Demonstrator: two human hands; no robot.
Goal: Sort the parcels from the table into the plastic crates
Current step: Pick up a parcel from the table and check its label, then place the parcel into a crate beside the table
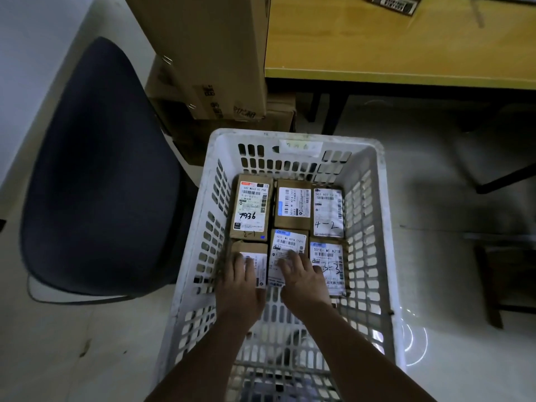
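Placement step, by my judgement. Six parcels lie flat in two rows at the far end of the white crate [293, 140]. My left hand [240, 285] rests with straight fingers on the near-left parcel [255, 256]; my right hand [304, 278], fingers spread, presses the near-middle parcel [285, 242]. Nothing is pinched. The next move likely calls for withdrawing both hands and fetching from the yellow table [406, 53] beyond the crate.

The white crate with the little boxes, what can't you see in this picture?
- Head view: the left hand covers most of the label on the near-left parcel.
- The right hand covers the lower label of the near-middle parcel.
- The paper tag on the crate is too faint to read.
- The parcel on the table is cut off by the top edge.
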